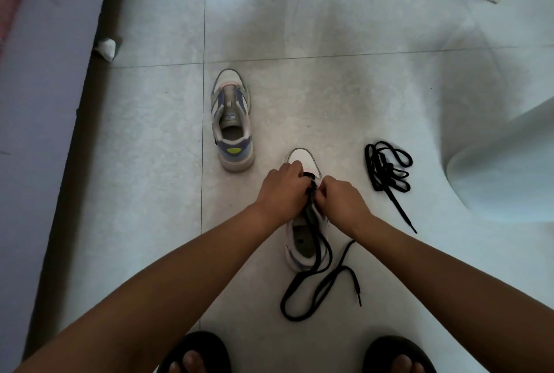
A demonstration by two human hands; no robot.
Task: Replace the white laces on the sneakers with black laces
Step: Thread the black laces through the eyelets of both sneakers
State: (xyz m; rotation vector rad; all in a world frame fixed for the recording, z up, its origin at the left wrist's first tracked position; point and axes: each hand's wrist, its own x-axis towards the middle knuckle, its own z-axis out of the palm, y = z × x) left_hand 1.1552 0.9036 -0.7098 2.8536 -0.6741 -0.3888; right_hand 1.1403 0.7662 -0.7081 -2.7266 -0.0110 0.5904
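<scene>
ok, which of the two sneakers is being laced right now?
The near white sneaker under both hands, black lace trailing from it. The far white-and-blue sneaker stands untouched, no lace.

Both hands cover the front half of the near sneaker [302, 240], so the eyelets under them cannot be seen, nor how far the black lace [320, 279] is threaded. The fingertips of the left hand [283, 189] curl down out of sight, and where the right hand [340, 197] meets the lace is too small and dark to tell a pinch from a touch. Beyond the left hand, the label inside the far sneaker [231, 121] is too small to read. Below the hands, two dark sandals [195, 348] are cut off by the bottom edge. Right of the right hand, the spare lace [386, 167] is too tangled to trace.
</scene>
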